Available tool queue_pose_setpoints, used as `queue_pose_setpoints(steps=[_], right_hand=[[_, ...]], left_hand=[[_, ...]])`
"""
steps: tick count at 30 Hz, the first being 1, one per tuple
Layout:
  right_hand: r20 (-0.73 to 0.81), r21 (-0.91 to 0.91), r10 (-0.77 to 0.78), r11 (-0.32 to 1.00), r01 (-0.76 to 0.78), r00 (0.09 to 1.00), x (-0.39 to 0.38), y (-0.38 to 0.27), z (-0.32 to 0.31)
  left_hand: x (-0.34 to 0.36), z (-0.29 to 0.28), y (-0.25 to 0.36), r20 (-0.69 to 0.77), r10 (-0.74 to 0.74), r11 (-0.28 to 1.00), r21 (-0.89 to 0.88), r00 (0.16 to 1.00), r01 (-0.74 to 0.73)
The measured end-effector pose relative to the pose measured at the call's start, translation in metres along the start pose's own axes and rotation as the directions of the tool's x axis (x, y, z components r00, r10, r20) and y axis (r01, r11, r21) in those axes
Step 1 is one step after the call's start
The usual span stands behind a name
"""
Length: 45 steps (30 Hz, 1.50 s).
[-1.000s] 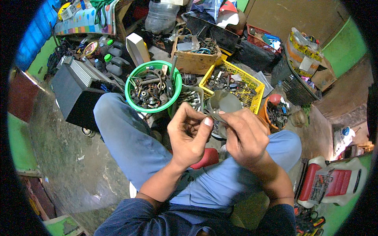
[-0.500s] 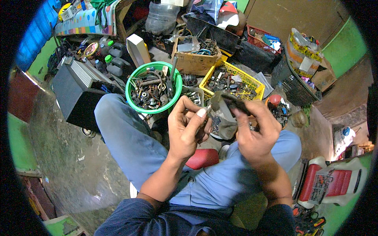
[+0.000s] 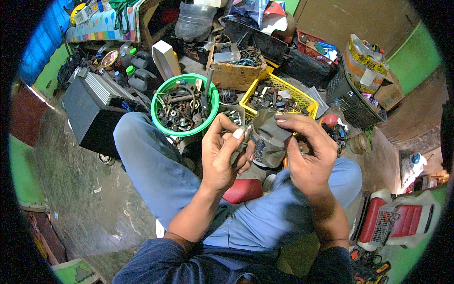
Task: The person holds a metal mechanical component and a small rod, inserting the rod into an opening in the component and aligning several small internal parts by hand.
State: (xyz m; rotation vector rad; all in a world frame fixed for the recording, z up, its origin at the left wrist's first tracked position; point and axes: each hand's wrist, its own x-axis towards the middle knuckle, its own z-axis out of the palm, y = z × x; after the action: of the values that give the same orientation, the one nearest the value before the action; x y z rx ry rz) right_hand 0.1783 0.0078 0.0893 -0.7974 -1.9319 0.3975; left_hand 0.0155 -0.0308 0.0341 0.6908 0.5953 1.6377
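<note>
My left hand point(image 3: 223, 152) is closed in front of my lap, its thumb and forefinger pinching a small metallic piece point(image 3: 248, 133). Most of that piece is hidden by the fingers, so its kind is unclear. To its right, my right hand point(image 3: 309, 156) is raised with thumb and forefinger apart and nothing visible between them. Behind the gap between both hands stands a dark grey, soft-looking container point(image 3: 270, 142). A green basin point(image 3: 154, 116) full of assorted metal parts sits beyond my left knee.
A yellow crate point(image 3: 309, 105) of small parts stands ahead, beside a cardboard box point(image 3: 231, 78) of wires. On the left is a black box-shaped case point(image 3: 87, 113). A black basket point(image 3: 352, 97) stands at the right, and a red padded thing point(image 3: 243, 190) lies between my legs.
My right hand, blurred before with a dark smear at its fingers, is now steadier with its fingers apart. My left hand keeps its pinch, the small piece tilted slightly differently.
</note>
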Motion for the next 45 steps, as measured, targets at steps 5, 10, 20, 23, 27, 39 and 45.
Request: queue_pose_setpoints(steps=[5,10,20,23,27,39,45], right_hand=[[-0.05,-0.083,-0.049,0.995,0.045,0.998,0.001,-0.006,-0.001],[0.021,-0.141,0.112,0.984,-0.108,0.994,-0.004,-0.004,-0.011],[0.132,0.102,0.137,0.983,-0.151,0.982,0.002,-0.005,-0.012],[0.149,0.165,0.272,0.941,-0.295,0.951,-0.004,0.0,-0.006],[0.176,0.4,0.461,0.774,-0.491,0.87,-0.008,0.006,0.005],[0.222,0.523,0.487,0.672,-0.524,0.845,-0.008,0.001,0.008],[0.139,0.215,0.326,0.912,-0.35,0.935,-0.011,0.005,0.008]], left_hand=[[0.0,0.002,0.0,-0.016,0.013,1.0,-0.001,1.0,-0.013],[0.002,0.002,0.004,-0.033,-0.029,0.999,-0.031,0.999,0.028],[0.002,0.005,0.006,-0.051,-0.064,0.996,0.057,0.997,0.067],[0.002,0.005,0.004,-0.024,-0.065,0.996,0.064,0.998,0.066],[0.001,0.002,0.004,0.016,-0.092,0.996,0.023,0.996,0.092],[0.001,0.001,0.002,0.072,-0.122,0.992,-0.014,0.99,0.123],[0.0,0.0,0.003,0.097,-0.133,0.991,-0.007,0.986,0.134]])
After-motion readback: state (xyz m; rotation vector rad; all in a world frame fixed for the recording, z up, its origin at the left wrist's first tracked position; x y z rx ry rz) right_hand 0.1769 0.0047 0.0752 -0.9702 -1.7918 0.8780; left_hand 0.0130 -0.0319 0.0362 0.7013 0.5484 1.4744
